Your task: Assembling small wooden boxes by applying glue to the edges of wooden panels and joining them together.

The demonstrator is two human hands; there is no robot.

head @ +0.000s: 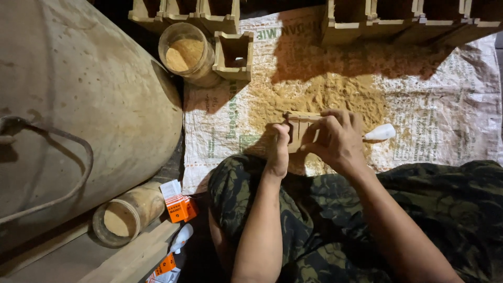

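While both pinch it, the wooden piece (297, 128) sits between left hand (277, 152) and right hand (338, 139).

Small woodworking workshop, sawdust (319, 99) heaped on a woven plastic sack (450, 115) spread on the floor, rows of open wooden boxes (233, 52), jars of sawdust (186, 52) beside them

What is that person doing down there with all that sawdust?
A person sits on the floor with a small wooden piece held in both hands. The left hand steadies it from below, and the right hand pinches its top while also holding a small white squeeze bottle. In front of them, sawdust is spread over a printed woven sack, with small wooden boxes behind.
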